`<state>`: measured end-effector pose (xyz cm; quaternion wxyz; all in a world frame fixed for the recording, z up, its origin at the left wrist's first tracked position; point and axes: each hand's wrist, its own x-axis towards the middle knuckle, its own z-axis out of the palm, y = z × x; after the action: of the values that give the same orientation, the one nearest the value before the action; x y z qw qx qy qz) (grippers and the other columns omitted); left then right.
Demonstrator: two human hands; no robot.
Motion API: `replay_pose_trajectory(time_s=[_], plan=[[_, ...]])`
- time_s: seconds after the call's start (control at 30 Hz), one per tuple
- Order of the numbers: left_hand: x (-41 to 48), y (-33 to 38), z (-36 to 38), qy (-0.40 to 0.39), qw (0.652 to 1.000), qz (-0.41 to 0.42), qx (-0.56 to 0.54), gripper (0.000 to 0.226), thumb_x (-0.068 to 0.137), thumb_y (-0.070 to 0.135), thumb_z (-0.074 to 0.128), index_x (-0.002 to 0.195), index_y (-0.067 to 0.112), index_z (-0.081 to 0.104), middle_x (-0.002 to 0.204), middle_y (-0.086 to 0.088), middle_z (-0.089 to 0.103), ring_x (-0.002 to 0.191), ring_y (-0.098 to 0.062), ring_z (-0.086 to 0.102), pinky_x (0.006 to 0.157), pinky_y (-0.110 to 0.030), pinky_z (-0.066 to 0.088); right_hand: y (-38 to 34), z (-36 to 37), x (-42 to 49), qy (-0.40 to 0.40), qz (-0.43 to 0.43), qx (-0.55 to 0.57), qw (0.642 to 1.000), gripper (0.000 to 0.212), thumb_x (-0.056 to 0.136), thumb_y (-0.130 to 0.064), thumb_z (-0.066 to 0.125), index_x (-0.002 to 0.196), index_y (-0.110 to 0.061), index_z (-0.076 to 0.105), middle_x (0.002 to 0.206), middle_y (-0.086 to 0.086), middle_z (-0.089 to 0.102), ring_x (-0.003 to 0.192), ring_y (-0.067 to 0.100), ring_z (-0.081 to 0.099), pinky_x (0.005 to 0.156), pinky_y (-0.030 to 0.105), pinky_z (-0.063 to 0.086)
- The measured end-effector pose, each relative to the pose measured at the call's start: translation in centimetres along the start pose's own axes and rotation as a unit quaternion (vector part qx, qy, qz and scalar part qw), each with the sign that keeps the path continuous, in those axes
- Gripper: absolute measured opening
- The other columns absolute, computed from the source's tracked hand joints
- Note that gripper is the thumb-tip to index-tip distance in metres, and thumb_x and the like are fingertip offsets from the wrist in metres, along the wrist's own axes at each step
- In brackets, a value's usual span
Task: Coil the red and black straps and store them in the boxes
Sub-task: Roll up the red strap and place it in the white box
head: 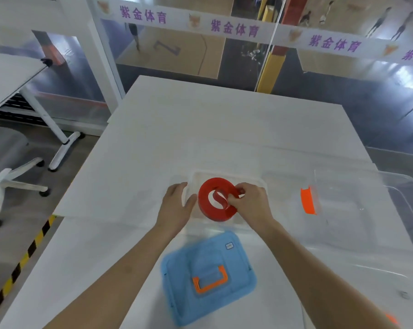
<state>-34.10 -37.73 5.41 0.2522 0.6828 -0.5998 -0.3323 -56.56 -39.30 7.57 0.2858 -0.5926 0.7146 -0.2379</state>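
A coiled red strap (206, 200) sits as a thick ring inside a small clear plastic box (227, 176) in the middle of the white table (200, 129). My right hand (250, 203) grips the coil's right side, thumb and fingers pinched on its edge and inner loose end. My left hand (176, 205) rests flat against the left wall of the small box, fingers together, holding nothing. No black strap is visible.
A blue lid with an orange handle (208, 276) lies on the table near me. A large clear bin with an orange latch (308, 200) stands at the right. Desks and an office chair stand on the left, and a glass wall is behind the table.
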Motion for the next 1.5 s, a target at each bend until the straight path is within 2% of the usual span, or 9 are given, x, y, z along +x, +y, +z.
replay_pose_trajectory(time_s=[0.17, 0.3, 0.47, 0.77, 0.9, 1.17, 1.3, 1.43, 1.5], plan=[[3.4, -2.9, 3.2, -0.152, 0.978, -0.003, 0.141, 0.129, 0.077, 0.086, 0.059, 0.165, 0.018, -0.006, 0.175, -0.004, -0.002, 0.162, -0.025, 0.002, 0.126, -0.055, 0.025, 2.1, 3.2, 4.5, -0.039, 0.033, -0.034, 0.998, 0.014, 0.083, -0.028, 0.073, 0.087, -0.016, 0.077, 0.071, 0.000, 0.074, 0.069, 0.020, 0.071, 0.069, 0.035, 0.061], [3.9, -4.3, 4.9, -0.186, 0.964, -0.019, 0.187, 0.151, 0.061, 0.091, 0.066, 0.160, 0.021, -0.025, 0.173, -0.001, -0.020, 0.162, -0.026, -0.007, 0.126, -0.064, 0.017, 4.1, 5.9, 6.6, -0.074, 0.043, -0.061, 0.994, 0.013, 0.083, -0.026, 0.074, 0.087, -0.014, 0.076, 0.071, 0.001, 0.074, 0.067, 0.018, 0.071, 0.063, 0.028, 0.058], [3.7, -4.1, 5.3, -0.191, 0.964, -0.028, 0.181, 0.152, 0.063, 0.083, 0.073, 0.159, 0.020, -0.028, 0.172, 0.002, -0.022, 0.162, -0.021, -0.008, 0.127, -0.062, 0.012, 5.6, 8.9, 7.9, -0.095, 0.055, -0.076, 0.991, 0.025, 0.081, -0.038, 0.080, 0.079, -0.014, 0.072, 0.068, 0.000, 0.071, 0.064, 0.019, 0.069, 0.060, 0.030, 0.054], [4.0, -4.5, 5.5, -0.210, 0.961, -0.032, 0.176, 0.151, 0.065, 0.082, 0.073, 0.156, 0.024, -0.033, 0.171, 0.008, -0.026, 0.162, -0.020, 0.002, 0.126, -0.062, 0.018, 6.3, 12.5, 9.7, -0.118, 0.113, -0.067, 0.984, 0.029, 0.086, -0.038, 0.077, 0.082, -0.010, 0.072, 0.074, 0.004, 0.072, 0.062, 0.018, 0.065, 0.054, 0.028, 0.049], [4.1, -4.8, 5.7, -0.207, 0.962, -0.027, 0.175, 0.151, 0.063, 0.083, 0.073, 0.155, 0.027, -0.032, 0.171, 0.011, -0.022, 0.161, -0.021, 0.008, 0.124, -0.062, 0.021, 6.9, 12.9, 9.8, -0.123, 0.129, -0.052, 0.983, 0.014, 0.089, -0.026, 0.074, 0.088, -0.011, 0.074, 0.078, 0.004, 0.071, 0.063, 0.016, 0.062, 0.052, 0.025, 0.042], [4.0, -4.2, 5.3, -0.211, 0.959, -0.035, 0.187, 0.152, 0.066, 0.083, 0.072, 0.156, 0.021, -0.033, 0.171, 0.005, -0.024, 0.162, -0.021, -0.002, 0.127, -0.062, 0.013, 7.1, 12.7, 9.9, -0.128, 0.136, -0.037, 0.982, 0.027, 0.090, -0.034, 0.075, 0.104, -0.012, 0.071, 0.094, 0.005, 0.074, 0.073, 0.017, 0.066, 0.069, 0.031, 0.056], [4.1, -3.7, 5.2, -0.202, 0.955, -0.036, 0.213, 0.154, 0.062, 0.086, 0.071, 0.158, 0.019, -0.029, 0.172, 0.002, -0.021, 0.162, -0.025, -0.008, 0.126, -0.065, 0.014, 6.4, 11.4, 9.0, -0.129, 0.134, -0.057, 0.981, 0.045, 0.094, -0.037, 0.073, 0.122, -0.004, 0.064, 0.107, 0.011, 0.070, 0.096, 0.031, 0.071, 0.079, 0.037, 0.055], [4.0, -3.0, 5.0, -0.192, 0.953, -0.056, 0.228, 0.158, 0.053, 0.088, 0.071, 0.160, 0.021, -0.024, 0.173, 0.000, -0.016, 0.161, -0.028, -0.007, 0.124, -0.065, 0.015, 5.5, 9.5, 7.7, -0.113, 0.086, -0.084, 0.986, 0.032, 0.095, -0.041, 0.068, 0.103, -0.010, 0.067, 0.091, 0.006, 0.070, 0.093, 0.032, 0.071, 0.069, 0.033, 0.051], [3.9, -2.5, 4.6, -0.196, 0.948, -0.064, 0.243, 0.156, 0.054, 0.090, 0.068, 0.160, 0.021, -0.024, 0.172, -0.003, -0.020, 0.161, -0.031, -0.010, 0.125, -0.065, 0.013, 4.8, 8.3, 6.5, -0.107, 0.060, -0.082, 0.989, 0.036, 0.097, -0.038, 0.065, 0.119, -0.011, 0.070, 0.109, 0.007, 0.074, 0.103, 0.029, 0.071, 0.082, 0.034, 0.054]])
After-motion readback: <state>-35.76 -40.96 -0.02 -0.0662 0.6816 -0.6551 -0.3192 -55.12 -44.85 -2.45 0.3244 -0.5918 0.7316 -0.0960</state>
